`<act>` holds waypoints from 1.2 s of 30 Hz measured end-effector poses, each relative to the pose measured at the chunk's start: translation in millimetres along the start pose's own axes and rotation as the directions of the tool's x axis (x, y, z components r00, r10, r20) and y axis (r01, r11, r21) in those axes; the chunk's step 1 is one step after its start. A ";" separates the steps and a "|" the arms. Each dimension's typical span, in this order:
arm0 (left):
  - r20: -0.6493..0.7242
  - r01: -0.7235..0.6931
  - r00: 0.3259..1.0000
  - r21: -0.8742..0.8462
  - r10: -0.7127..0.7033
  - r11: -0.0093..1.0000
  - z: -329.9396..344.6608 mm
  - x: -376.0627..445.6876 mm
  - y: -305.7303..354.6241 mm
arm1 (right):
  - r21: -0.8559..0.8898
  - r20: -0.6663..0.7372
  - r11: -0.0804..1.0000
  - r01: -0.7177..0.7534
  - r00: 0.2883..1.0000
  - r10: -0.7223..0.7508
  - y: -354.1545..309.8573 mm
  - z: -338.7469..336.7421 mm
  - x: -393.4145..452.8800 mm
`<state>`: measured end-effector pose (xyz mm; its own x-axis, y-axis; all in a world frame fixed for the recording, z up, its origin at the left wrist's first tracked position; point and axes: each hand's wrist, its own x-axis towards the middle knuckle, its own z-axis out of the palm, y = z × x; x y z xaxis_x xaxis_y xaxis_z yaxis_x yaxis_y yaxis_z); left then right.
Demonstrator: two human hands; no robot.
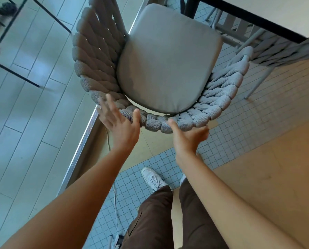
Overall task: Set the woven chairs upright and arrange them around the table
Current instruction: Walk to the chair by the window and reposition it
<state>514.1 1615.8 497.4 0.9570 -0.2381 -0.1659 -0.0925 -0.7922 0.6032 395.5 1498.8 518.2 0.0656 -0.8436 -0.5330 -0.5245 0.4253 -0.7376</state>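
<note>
1. Here the woven chair point(100, 56) stands upright, its grey cushion point(168, 60) facing up, just beside the table point(275, 13) corner.
2. The left hand point(119, 123) is at the chair's back rim with fingers spread wide.
3. The right hand point(187, 133) is at the same rim, fingers loosely open, gripping nothing.
4. A second woven chair point(279, 49) sits partly under the table.

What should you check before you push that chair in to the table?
1. Chair upright: ok, cushion faces up.
2. Left hand gripping the woven back: not ok, open, thumb just at the rim.
3. Right hand gripping: not ok, open, thumb only touching.
4. Seat pointed at the table: ok.
5. Path clear: cannot tell, a second chair sits close under the table.
6. Feet clear of the cable: ok, shoe stands beside it.
</note>
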 end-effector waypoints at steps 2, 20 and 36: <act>0.130 -0.467 0.884 0.240 0.448 0.851 -14.8 14.4 -16.2 | -0.341 0.057 0.811 0.476 0.871 -0.487 4.7 -24.5 8.0; 0.620 -0.826 0.564 0.437 0.546 0.357 -30.8 76.0 -9.6 | -0.314 0.768 -0.254 0.915 0.088 -0.634 -11.3 -26.1 75.7; 0.599 -0.804 0.593 0.475 0.538 0.357 -27.7 85.7 -3.1 | -0.309 0.784 -0.246 0.919 0.100 -0.612 -18.5 -20.3 88.6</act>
<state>604.1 1613.4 503.0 0.3530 -0.9041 -0.2409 -0.9333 -0.3584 -0.0223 393.7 1409.5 493.1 0.9935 -0.0876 0.0729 -0.0733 -0.9810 -0.1798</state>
